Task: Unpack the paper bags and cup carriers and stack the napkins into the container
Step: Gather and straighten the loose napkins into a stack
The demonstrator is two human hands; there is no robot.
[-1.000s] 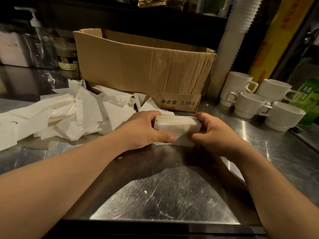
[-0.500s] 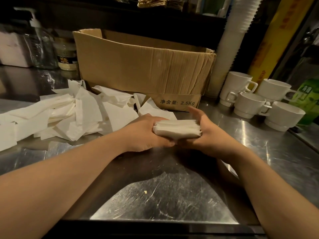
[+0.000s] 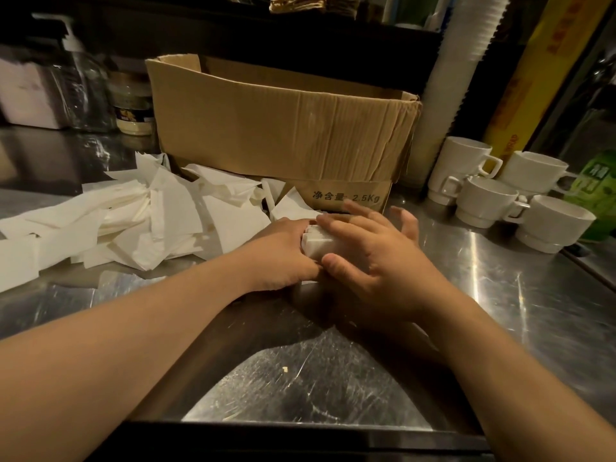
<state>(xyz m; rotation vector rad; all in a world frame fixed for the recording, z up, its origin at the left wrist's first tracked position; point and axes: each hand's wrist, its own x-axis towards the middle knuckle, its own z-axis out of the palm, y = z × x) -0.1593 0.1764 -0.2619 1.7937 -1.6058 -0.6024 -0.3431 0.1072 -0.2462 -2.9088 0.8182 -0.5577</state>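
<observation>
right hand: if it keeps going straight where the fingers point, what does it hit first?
Probably the cardboard box: the right hand has its fingers spread, aimed up and away over the napkin stack, toward the printed lower front panel. Depth is unclear; the gap looks short.

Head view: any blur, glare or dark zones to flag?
Head view: right hand fingers motion-blurred over the napkin stack; left hand sharp; streaky glare on the steel counter; the shelf behind the cardboard box is nearly black; wide-angle bowing at the edges.
</observation>
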